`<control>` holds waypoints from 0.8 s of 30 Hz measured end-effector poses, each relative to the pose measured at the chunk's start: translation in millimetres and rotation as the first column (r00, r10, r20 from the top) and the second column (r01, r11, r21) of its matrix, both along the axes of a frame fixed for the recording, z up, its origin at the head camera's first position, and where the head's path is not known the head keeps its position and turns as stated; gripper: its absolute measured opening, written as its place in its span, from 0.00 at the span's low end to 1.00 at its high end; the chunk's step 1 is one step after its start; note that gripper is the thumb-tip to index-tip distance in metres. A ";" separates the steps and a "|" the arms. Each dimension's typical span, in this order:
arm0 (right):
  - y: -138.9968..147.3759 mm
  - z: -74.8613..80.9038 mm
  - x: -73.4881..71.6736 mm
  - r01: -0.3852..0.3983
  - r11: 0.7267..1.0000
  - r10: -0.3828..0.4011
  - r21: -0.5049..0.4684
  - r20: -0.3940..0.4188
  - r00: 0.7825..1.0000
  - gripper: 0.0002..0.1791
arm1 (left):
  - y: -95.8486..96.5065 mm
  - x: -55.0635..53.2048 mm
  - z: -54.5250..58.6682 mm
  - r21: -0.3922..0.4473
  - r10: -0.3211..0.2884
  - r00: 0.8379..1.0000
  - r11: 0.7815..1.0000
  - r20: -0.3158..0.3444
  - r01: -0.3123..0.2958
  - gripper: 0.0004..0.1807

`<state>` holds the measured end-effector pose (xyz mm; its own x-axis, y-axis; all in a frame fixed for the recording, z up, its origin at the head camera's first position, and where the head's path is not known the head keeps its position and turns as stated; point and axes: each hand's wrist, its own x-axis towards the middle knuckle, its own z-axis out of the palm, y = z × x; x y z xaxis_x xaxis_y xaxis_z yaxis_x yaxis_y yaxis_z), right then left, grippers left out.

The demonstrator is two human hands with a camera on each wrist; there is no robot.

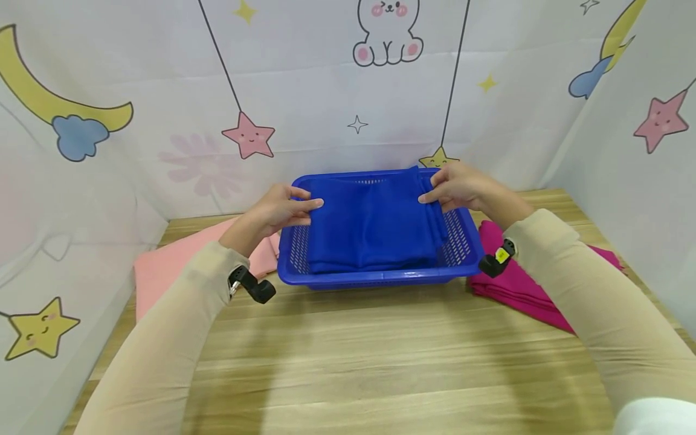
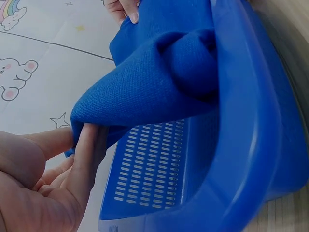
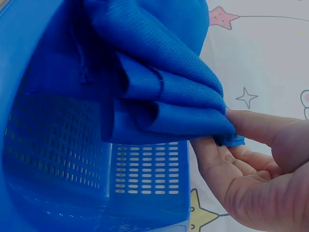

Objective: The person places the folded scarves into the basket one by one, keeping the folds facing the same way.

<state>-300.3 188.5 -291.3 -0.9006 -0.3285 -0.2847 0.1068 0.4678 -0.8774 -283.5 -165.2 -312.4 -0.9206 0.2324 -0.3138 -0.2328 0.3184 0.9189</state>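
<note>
A folded blue cloth (image 1: 375, 220) lies in and partly above a blue plastic basket (image 1: 375, 278) with slotted walls. At its far left corner my left hand (image 1: 276, 212) pinches the cloth between thumb and fingers. My right hand (image 1: 459, 186) pinches the far right corner, which is raised a little above the rim. From the left wrist, the cloth (image 2: 140, 82) shows a rounded fold beside the left hand (image 2: 53, 183). Several stacked layers of cloth (image 3: 169, 96) meet at the right hand (image 3: 256, 164) in the right wrist view.
A folded pink cloth (image 1: 179, 260) lies left of the basket, partly behind the left forearm. Right of it sits a folded magenta cloth (image 1: 522, 284), partly under the right forearm. The wooden table (image 1: 380, 362) meets a printed white curtain (image 1: 315, 78) behind and at the sides.
</note>
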 end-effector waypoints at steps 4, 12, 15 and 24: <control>-1.3 -1.1 0.0 -0.012 1.000 0.012 0.022 -0.003 1.000 0.29 | 1.3 -1.6 -2.6 -0.031 -0.011 1.000 0.999 -0.006 0.011 0.36; -2.0 -4.4 -1.5 -0.017 0.999 0.017 0.051 -0.005 1.000 0.29 | 4.9 -3.5 -6.6 -0.058 -0.015 1.000 0.998 -0.009 0.014 0.37; -2.6 -5.4 -1.7 -0.015 0.998 0.015 0.054 0.003 1.000 0.29 | 6.2 -4.3 -8.5 -0.065 -0.012 1.000 0.998 -0.011 0.012 0.36; -4.8 -8.0 -2.8 -0.020 0.998 0.019 0.066 0.025 1.000 0.30 | 10.1 -7.1 -12.4 -0.079 -0.001 1.000 0.997 -0.014 0.000 0.36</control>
<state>-303.1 183.7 -299.2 -0.8866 -0.3258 -0.3282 0.1180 0.5268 -0.8417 -290.6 -155.1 -324.8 -0.9250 0.2076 -0.3182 -0.2200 0.3900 0.8941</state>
